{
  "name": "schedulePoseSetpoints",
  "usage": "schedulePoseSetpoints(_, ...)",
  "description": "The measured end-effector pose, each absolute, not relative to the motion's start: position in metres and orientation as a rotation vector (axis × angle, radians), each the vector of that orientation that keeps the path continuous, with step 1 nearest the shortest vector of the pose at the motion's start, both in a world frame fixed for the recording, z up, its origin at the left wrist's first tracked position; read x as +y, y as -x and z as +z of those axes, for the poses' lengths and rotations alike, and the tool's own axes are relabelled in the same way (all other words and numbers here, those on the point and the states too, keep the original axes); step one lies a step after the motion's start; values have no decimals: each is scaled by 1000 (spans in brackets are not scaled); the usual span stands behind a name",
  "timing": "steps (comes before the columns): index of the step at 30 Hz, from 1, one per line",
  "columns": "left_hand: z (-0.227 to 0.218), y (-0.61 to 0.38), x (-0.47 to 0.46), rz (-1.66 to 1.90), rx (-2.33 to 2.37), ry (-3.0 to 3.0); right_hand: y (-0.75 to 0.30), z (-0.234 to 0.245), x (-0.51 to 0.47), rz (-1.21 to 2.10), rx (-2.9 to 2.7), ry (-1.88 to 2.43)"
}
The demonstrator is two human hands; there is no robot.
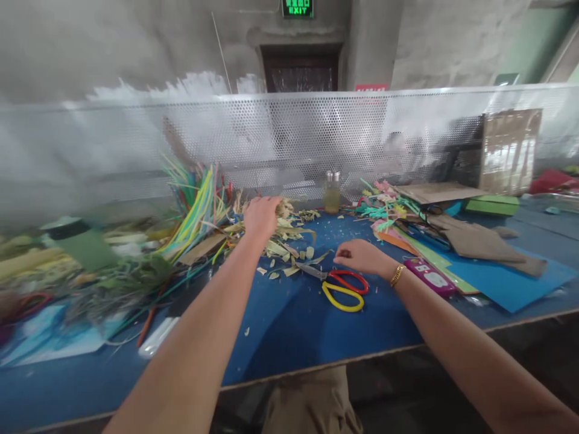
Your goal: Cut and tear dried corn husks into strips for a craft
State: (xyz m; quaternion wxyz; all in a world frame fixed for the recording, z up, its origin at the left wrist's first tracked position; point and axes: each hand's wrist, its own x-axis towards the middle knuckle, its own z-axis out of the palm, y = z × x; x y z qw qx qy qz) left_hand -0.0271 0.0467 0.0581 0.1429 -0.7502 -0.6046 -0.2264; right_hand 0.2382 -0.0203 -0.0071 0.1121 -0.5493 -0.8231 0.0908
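Note:
My left hand (261, 217) reaches far forward into a heap of pale dried leaf strips (289, 232) at the back of the blue table (289, 337); its fingers curl down into the heap and are hidden. My right hand (362, 256) rests on the table with fingers bent in a loose pinch, just behind a pair of scissors (341, 286) with one red and one yellow handle. Whether the right fingers hold anything is too small to make out. A gold bracelet (397, 275) circles the right wrist.
Coloured strips (199, 205) fan up at the left, beside a green container (81, 244). A small glass jar (332, 191) stands at the back. Coloured paper, cardboard sheets (479, 241) and a pink box (429, 277) lie at the right. A perforated metal screen (316, 132) walls the far edge.

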Motion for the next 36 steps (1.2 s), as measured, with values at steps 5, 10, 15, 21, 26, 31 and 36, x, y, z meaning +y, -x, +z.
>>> schedulePoseSetpoints(5, 41, 13, 49, -382, -1890, 2176, -233, -14, -37, 215, -2610, 1505)
schedulePoseSetpoints(10, 24, 4, 14, -415, -1751, 2260, -210, -22, -46, -74, -2679, 1408)
schedulePoseSetpoints(15, 31, 29, -4, -517, -1890, 2078, -206, -20, -48, 0, -2696, 1364)
schedulePoseSetpoints(21, 29, 24, -31, -644, -1697, 2107, -236, 2, -39, -31, -2432, 1374)
schedulePoseSetpoints(26, -13, -35, -61, -464, -1014, 2803, -265, 5, -17, -236, -1983, 1371)
schedulePoseSetpoints(31, -52, -49, -36, -89, -1006, 3064, -276, -1, -6, -185, -1716, 1371)
schedulePoseSetpoints(36, -51, 19, 43, -6, -1446, 2759, -283, -6, 2, -21, -1552, 1323)
